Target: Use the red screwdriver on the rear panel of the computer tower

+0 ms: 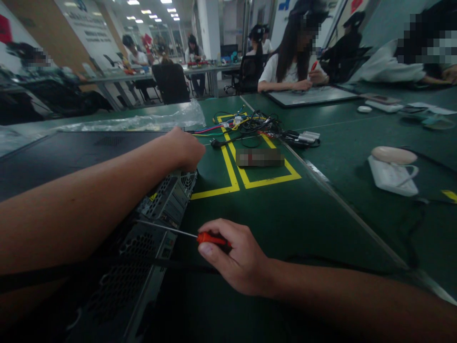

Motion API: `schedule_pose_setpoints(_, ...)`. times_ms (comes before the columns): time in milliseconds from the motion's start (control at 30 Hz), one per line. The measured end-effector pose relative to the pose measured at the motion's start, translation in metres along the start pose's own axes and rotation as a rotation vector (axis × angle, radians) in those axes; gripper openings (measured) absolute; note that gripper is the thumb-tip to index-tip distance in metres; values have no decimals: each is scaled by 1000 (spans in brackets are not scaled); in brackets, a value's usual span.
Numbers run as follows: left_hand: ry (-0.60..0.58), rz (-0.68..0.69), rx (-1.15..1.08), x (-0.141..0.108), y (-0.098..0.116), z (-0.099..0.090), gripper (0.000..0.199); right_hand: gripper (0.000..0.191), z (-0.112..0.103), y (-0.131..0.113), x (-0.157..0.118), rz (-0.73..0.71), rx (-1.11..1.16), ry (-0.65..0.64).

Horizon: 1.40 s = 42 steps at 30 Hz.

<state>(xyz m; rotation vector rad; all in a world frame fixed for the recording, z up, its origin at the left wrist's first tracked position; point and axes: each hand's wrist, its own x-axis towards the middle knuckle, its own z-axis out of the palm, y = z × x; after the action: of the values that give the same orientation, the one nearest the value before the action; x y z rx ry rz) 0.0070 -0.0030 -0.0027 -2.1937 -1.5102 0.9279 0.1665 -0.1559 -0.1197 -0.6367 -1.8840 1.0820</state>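
Observation:
A dark metal computer case [121, 281] lies at the left, its perforated back panel facing right. My right hand [239, 257] is closed around the red handle of a screwdriver [210, 239]. The thin shaft points left, and its tip reaches the case's back panel. My left forearm crosses over the case, and my left hand [187, 148] is at the case's far corner beside coloured cables. Its fingers bend down out of sight, so what they hold, if anything, is hidden.
Tangled cables [260, 125] and a blurred box [260, 157] lie near yellow tape on the green table [321, 224]. Clear plastic wrap [171, 116] lies behind the case. A white dish-like item [392, 176] stands at right. People sit beyond, one at a dark panel [310, 96].

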Motion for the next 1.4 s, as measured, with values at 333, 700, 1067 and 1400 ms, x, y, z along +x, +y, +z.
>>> schedule_pose_setpoints(333,-7,7,15,0,1,-1,39,17,2,2,-3,21,-17,33)
schedule_pose_setpoints(700,1,10,-9,1,0,0,39,16,1,0,-1,45,-11,20)
schedule_pose_setpoints(1067,14,0,-31,0,-1,0,34,15,0,0,-1,69,-30,5)
schedule_pose_setpoints(1400,39,-27,-151,0,-1,2,33,14,1,-1,-1,77,-20,10)
